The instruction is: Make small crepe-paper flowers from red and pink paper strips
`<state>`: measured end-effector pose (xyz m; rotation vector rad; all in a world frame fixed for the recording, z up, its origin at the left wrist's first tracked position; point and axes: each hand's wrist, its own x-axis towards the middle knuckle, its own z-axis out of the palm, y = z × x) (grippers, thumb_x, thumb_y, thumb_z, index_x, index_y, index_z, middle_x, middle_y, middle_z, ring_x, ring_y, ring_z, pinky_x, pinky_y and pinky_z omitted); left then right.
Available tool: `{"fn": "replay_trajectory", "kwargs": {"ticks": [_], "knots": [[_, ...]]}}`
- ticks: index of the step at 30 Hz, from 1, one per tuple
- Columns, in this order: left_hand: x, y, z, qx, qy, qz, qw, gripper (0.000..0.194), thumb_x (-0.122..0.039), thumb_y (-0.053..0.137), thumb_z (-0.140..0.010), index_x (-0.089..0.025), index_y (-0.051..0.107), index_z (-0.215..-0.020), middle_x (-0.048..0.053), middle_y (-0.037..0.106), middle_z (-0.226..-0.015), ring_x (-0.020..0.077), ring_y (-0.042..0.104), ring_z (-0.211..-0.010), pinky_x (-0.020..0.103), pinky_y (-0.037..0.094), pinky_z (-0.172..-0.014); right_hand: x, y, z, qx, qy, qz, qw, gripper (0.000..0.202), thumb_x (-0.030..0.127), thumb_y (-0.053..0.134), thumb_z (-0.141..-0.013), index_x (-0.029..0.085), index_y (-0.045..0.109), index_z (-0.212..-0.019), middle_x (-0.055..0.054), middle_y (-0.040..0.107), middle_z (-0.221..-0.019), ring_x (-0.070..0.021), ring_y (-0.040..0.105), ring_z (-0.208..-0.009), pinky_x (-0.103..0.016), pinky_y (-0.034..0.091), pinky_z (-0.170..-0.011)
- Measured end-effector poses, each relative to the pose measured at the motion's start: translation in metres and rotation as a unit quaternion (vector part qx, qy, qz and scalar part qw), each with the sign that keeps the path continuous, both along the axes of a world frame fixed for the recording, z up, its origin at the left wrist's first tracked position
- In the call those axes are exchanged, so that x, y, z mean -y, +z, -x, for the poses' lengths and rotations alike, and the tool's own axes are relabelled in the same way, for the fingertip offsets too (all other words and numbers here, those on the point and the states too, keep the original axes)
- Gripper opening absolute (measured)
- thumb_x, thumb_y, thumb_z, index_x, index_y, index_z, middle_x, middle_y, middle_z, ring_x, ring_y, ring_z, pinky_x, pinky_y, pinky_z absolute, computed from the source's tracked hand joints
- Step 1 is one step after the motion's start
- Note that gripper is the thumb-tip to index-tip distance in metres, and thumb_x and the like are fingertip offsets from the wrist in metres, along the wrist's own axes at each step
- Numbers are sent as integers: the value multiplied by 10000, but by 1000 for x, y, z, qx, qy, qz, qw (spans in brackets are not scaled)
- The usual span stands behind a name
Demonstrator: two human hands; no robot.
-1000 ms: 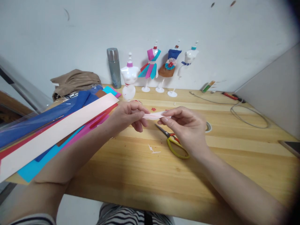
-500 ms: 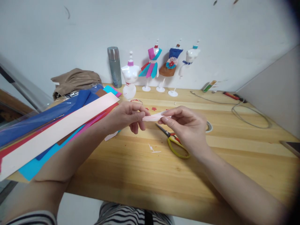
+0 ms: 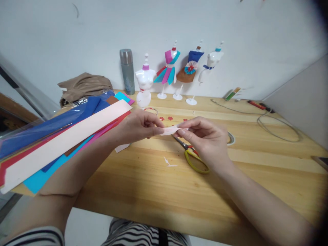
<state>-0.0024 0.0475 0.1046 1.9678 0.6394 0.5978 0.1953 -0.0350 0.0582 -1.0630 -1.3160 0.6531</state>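
A narrow pale pink strip (image 3: 169, 130) is stretched between my two hands above the wooden table (image 3: 153, 191). My left hand (image 3: 143, 125) pinches its left end between thumb and fingers. The right end is pinched by my right hand (image 3: 205, 136). Below my right hand, scissors with yellow handles (image 3: 196, 164) lie on the table, their blades pointing up and left. Thin white scraps (image 3: 169, 163) lie left of the scissors. Small red flower shapes (image 3: 170, 118) rest just beyond the strip.
Coloured strips (image 3: 69, 140) are piled at the left under my left forearm, with brown cloth (image 3: 85, 85) behind. A bottle (image 3: 127, 71) and several mini mannequins (image 3: 145, 80) stand by the wall. A grey cable (image 3: 271, 131) curls at the right; a tape roll (image 3: 231, 138) is partly hidden.
The view has shifted slightly. My left hand has moved a little right along the strip, closer to my right hand, and its lower fingers are more tucked in.
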Motion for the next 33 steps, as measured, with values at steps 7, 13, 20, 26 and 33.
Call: {"fn": "replay_trajectory", "kwargs": {"ticks": [7, 13, 20, 26, 33], "knots": [[-2, 2, 2, -10, -11, -3, 1000, 128, -245, 684, -775, -131, 730, -738, -26, 543, -529, 68, 483, -491, 168, 375, -463, 1, 0, 0, 12, 11, -2, 1000, 85, 339, 798, -763, 312, 718, -750, -12, 723, -712, -214, 674, -635, -409, 562, -609], [-3, 4, 5, -28, -32, 6, 999, 124, -234, 676, -776, -127, 724, -735, -17, 565, -511, 74, 501, -483, 177, 385, -477, 2, -1, -1, 22, 17, 2, 1000, 66, 322, 794, -768, 317, 729, -767, -15, 727, -744, -215, 672, -653, -409, 553, -617], [-1, 5, 5, -51, -27, -4, 998, 102, -165, 622, -788, -131, 668, -703, -20, 584, -529, 65, 491, -470, 166, 392, -462, 2, -1, 0, 19, 31, 7, 999, 54, 320, 789, -773, 323, 736, -780, -16, 726, -754, -218, 681, -675, -414, 559, -637], [2, 8, 6, -79, -41, -118, 989, 115, -102, 567, -791, -139, 625, -699, -24, 600, -579, 67, 518, -523, 164, 389, -513, 2, -3, -1, 7, 33, 10, 999, 58, 315, 793, -774, 314, 736, -787, -13, 731, -755, -211, 691, -661, -405, 573, -643], [6, 1, 6, -75, 2, -286, 955, 191, -94, 488, -865, -141, 615, -729, -31, 595, -617, 66, 481, -548, 178, 356, -553, 1, 0, 0, -23, 20, 20, 999, 92, 328, 818, -748, 300, 730, -747, -12, 729, -706, -200, 687, -618, -375, 573, -606]]}}
